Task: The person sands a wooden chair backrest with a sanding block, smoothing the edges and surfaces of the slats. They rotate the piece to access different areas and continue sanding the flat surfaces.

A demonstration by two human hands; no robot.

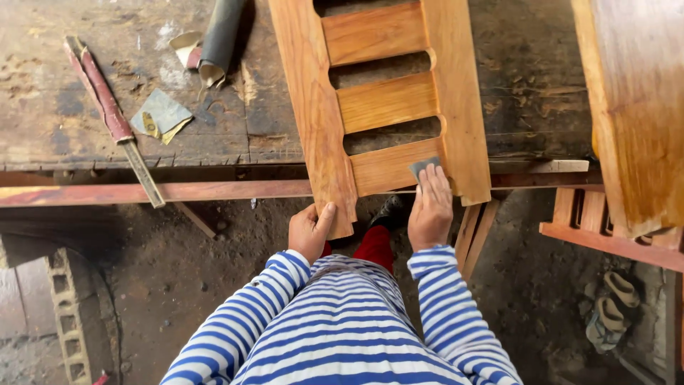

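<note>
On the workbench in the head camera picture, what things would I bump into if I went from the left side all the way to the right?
Long red-wrapped sanding stick → folded sandpaper scrap → dark sandpaper roll → slatted wooden frame, gripped by the left hand, with the right hand pressing a grey sandpaper piece on it → another wooden panel.

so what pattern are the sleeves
Blue and white stripes on both sleeves, seen in the head view.
</note>
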